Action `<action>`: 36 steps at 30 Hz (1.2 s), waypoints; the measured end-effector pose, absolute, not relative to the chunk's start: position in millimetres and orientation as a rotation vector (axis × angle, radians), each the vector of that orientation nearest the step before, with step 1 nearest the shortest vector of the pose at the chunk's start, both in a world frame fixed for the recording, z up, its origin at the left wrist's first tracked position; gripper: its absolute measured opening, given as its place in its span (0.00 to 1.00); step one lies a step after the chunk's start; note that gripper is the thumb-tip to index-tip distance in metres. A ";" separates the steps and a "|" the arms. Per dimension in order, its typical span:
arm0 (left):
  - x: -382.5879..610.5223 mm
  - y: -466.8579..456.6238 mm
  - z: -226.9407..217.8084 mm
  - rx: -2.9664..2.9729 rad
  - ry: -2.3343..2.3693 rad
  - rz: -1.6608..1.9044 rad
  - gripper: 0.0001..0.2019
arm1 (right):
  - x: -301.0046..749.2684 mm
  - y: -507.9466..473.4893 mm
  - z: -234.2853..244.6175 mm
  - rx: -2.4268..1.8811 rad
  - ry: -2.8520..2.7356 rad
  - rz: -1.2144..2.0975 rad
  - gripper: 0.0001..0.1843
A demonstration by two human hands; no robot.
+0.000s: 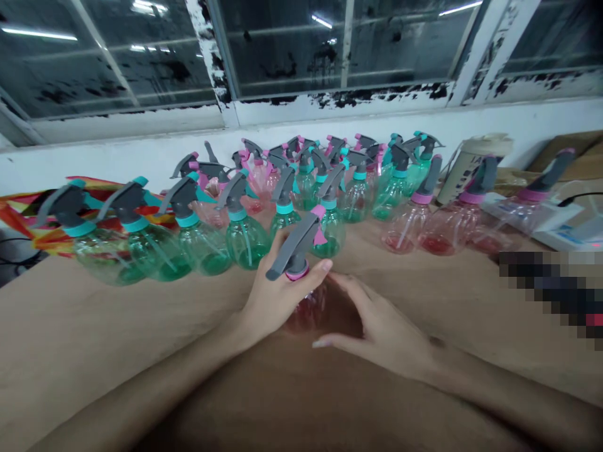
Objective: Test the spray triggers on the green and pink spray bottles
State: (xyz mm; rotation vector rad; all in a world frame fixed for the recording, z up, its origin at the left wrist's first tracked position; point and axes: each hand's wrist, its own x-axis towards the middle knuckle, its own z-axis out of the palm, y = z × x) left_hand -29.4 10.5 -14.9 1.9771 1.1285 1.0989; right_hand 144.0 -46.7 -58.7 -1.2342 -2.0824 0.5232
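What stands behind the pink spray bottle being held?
Rows of green spray bottles and pink spray bottles, then the wall. The left hand covers the tabletop just behind it.

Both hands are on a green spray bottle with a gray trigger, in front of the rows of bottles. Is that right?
No. The head view shows the bottle is pink, not green. The left hand and right hand are on it, its trigger is gray, and it is in front of the rows of bottles.
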 end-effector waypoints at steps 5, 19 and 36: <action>-25.9 12.0 -28.9 1.994 0.944 0.993 0.13 | 124.2 -41.7 -39.8 -1.327 -2.038 0.380 0.32; -31.0 7.7 -56.7 2.200 0.879 0.794 0.23 | 187.1 -29.3 -42.6 -1.603 -1.995 0.082 0.31; -34.5 16.1 -70.8 2.749 1.158 0.665 0.14 | 217.8 25.0 -31.3 -2.003 -1.799 -0.080 0.34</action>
